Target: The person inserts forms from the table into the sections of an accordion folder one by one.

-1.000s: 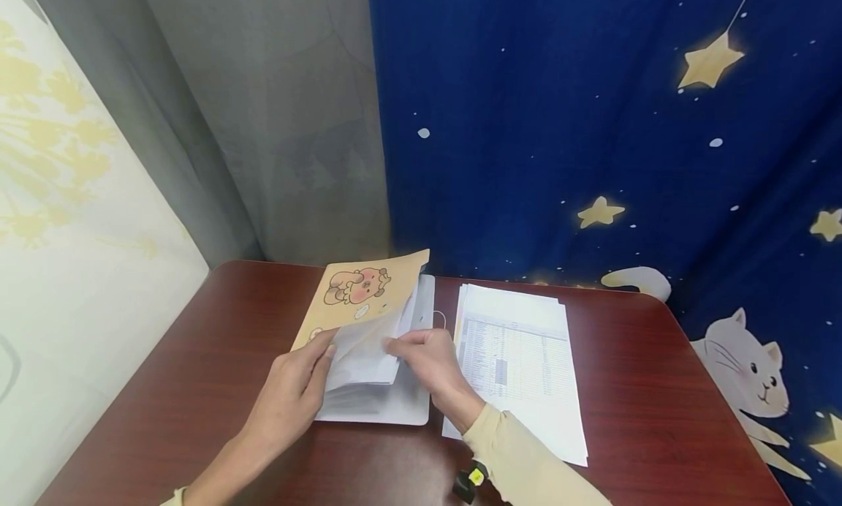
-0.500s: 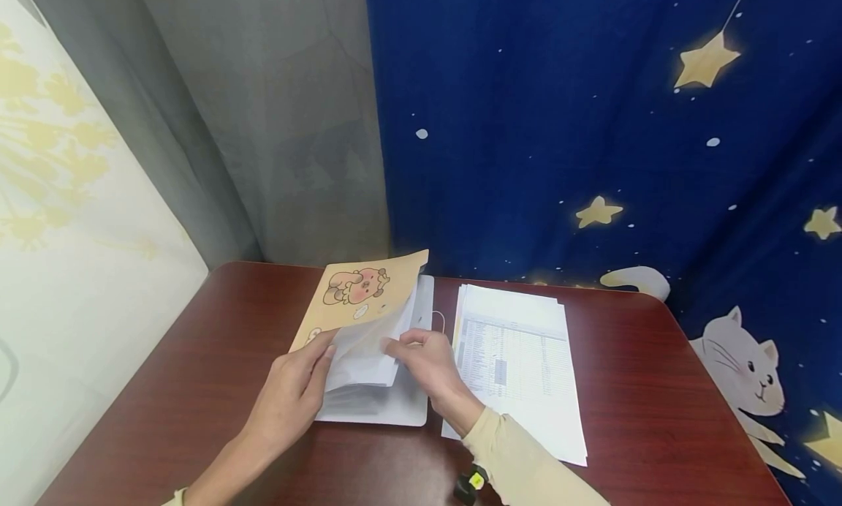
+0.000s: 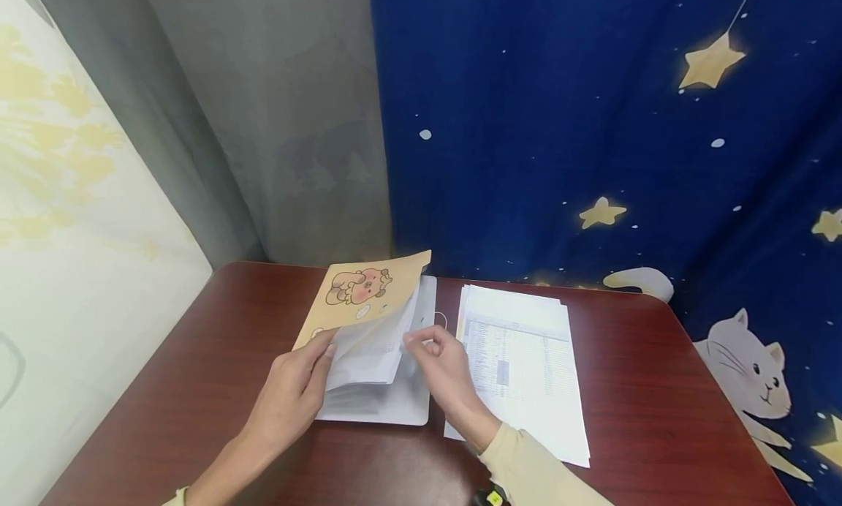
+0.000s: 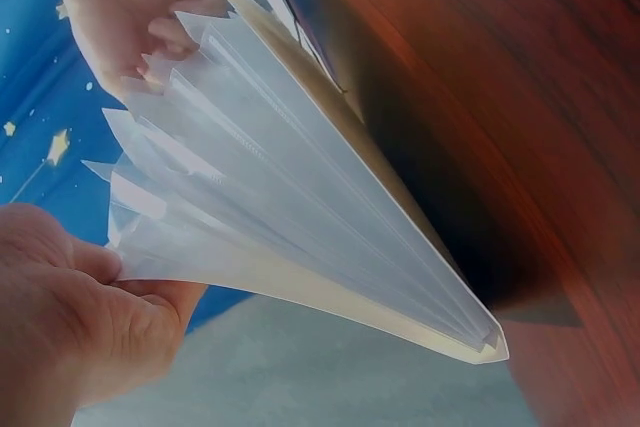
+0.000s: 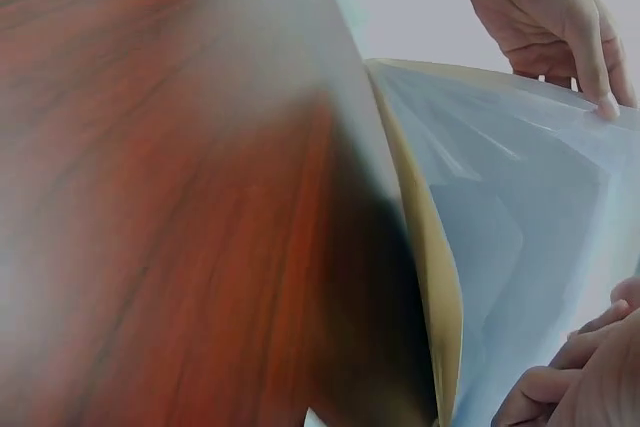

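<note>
A tan display book [image 3: 355,294] with a cartoon animal on its cover lies partly open on the table. Its clear plastic sleeves [image 4: 250,137] fan out between the covers. My left hand [image 3: 292,389] grips the raised cover and some sleeves at the near edge, thumb on the inner side. At the free edge of the sleeves is my right hand [image 3: 444,363], thumb and index fingertip pinched together right at a sleeve's edge, its other fingers curled. In the left wrist view the right hand [image 4: 135,12] is partly hidden behind the sleeves.
Right of the book a stack of white papers [image 3: 526,418] lies on the dark red table [image 3: 631,389], a printed table on its top sheet. A thin pale loop [image 3: 442,317] sticks out at the book's right edge. Curtains [image 3: 493,162] hang behind the table.
My right hand has shifted a little to the right, its fingertips moving from over the sleeves to their outer edge. The left hand keeps its grip in the same place.
</note>
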A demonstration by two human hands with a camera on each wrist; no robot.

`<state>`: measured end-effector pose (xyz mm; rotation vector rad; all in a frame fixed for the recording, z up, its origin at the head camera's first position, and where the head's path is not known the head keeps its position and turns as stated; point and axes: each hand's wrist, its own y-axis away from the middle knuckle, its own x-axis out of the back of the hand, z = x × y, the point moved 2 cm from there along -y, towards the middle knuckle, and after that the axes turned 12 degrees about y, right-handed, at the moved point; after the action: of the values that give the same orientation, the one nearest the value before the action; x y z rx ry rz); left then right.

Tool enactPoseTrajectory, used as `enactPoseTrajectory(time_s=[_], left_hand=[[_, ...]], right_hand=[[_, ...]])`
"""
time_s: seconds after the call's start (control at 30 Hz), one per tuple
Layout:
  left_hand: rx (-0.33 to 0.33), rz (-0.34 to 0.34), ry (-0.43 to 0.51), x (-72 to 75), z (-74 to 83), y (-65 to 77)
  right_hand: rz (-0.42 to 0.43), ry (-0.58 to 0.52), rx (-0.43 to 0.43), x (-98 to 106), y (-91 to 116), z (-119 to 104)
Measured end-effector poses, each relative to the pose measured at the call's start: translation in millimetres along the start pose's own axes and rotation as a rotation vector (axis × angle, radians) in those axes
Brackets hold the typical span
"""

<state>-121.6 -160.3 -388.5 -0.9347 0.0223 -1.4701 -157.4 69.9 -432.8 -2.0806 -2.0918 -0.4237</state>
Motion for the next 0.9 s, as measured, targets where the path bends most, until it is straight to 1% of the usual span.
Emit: enactPoseTrajectory(time_s=[0.13,0.23,0.43,0.7,0.9], left_hand=[[-0.007,0.002,-0.002,-0.5,-0.5,-0.1],[-0.004,-0.005,-0.004,-0.7,-0.9,0.3],[0.006,-0.016,-0.010,-1.0,-1.1,1.5],[-0.020,-0.003,-0.029,1.9,0.1,-2.2],[0.004,-0.014,-0.021,2.6,-0.3,-2.3]], right_hand=[[0.016,0.041,0.053,16.0,9.1,4.8],[0.027,0.054,0.062,26.7,14.8,10.1],[0.042,0.073,0.050,44.5,28.7,19.3],[0.065,0.057,-0.034,70.4,46.0,34.6],[0.083,0.048,-0.094,92.5,52.0,46.4]])
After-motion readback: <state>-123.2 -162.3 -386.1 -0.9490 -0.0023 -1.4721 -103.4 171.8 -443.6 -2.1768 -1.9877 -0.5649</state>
